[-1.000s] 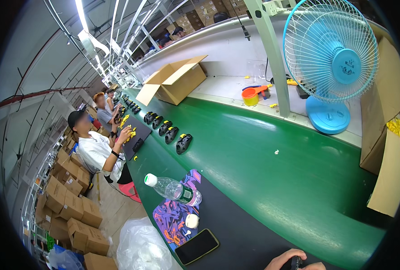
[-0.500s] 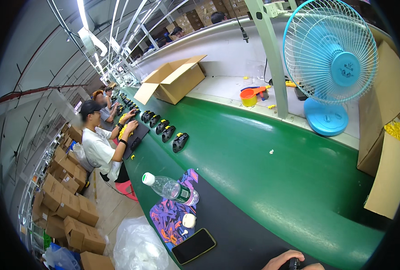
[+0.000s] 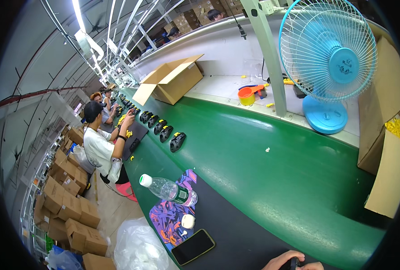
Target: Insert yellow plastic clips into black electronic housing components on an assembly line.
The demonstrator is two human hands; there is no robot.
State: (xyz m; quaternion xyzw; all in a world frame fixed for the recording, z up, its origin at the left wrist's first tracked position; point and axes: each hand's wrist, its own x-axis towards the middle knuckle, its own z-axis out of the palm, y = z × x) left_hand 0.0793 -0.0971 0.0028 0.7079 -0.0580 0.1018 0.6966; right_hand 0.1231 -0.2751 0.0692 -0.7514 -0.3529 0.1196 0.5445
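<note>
Head | hands (image 3: 278,261) pinching black part (image 3: 294,264) | visible end toward frame top | long axis unclear, cropped

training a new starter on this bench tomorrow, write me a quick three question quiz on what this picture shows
1. Multiple choice: what colour is the part between the wearer's left grip and right grip? a) yellow b) black c) orange
2. True or false: the phone lies to the left of both grips.
3. Short answer: which blue appliance stands on the white shelf?

Key: 1. b, black. 2. True. 3. The fan.
</note>
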